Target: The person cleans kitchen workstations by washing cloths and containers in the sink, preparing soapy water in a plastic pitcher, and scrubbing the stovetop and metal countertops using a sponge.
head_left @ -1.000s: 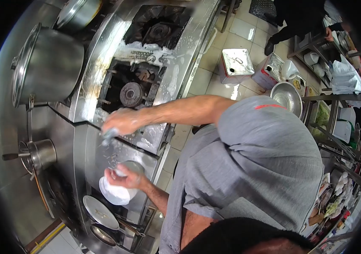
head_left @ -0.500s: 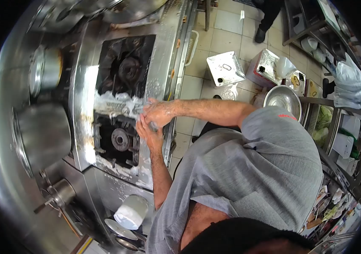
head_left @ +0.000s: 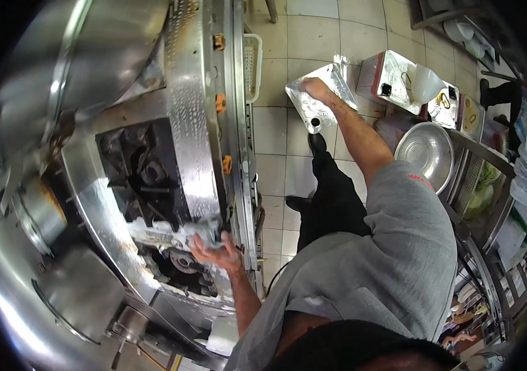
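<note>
My left hand [head_left: 217, 252] is over the front of the steel stove [head_left: 192, 145], its fingers curved around a foamy grey scouring pad [head_left: 205, 230]. White suds [head_left: 158, 234] cover the strip between the two burners. Away from the stove, my right arm stretches out to a square silver tin [head_left: 331, 80] on the floor. Closed on the tin's top is my right hand [head_left: 317, 90], which hides the wire handle. A dark round opening shows at the tin's near corner.
Large steel pots [head_left: 81, 294] stand along the stove's far side. Orange knobs [head_left: 221, 102] line the front edge. More tins [head_left: 393, 83], one bearing a white funnel [head_left: 427, 85], and a steel bowl [head_left: 424, 154] are to the right. Another person's dark-clothed leg [head_left: 503, 93] is beyond.
My right hand has left the stove, where both hands were together, and has taken hold of the tin. The tin has turned. My left hand stays at the stove with the pad; the view has shifted.
</note>
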Demonstrator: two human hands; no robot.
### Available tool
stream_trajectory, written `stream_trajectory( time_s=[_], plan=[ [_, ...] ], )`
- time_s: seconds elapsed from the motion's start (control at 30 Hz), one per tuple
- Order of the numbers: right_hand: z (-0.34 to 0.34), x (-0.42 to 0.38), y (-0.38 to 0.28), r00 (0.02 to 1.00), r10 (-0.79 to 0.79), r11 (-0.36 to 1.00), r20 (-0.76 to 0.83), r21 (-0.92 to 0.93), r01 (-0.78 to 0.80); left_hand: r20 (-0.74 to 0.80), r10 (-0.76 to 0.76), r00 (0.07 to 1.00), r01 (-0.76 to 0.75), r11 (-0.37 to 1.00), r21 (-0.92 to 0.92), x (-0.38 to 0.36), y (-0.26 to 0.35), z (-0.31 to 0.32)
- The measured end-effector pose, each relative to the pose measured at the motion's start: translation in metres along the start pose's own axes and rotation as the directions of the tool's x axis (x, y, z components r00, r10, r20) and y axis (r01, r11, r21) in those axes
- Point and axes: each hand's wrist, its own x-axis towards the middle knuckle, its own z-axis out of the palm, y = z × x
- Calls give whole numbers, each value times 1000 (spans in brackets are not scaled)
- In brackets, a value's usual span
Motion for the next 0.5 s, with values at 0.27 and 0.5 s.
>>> stream_trajectory(
  time_s=[0.27,0.5],
  plan=[
    [16,35,118,856,508,774,-92,-388,-501,155,-203,967,183,974,134,5,9,-6],
    [29,51,139,844,526,744,-106,-425,-516,139,-300,944,288,952,100,4,12,-4]
  ],
)
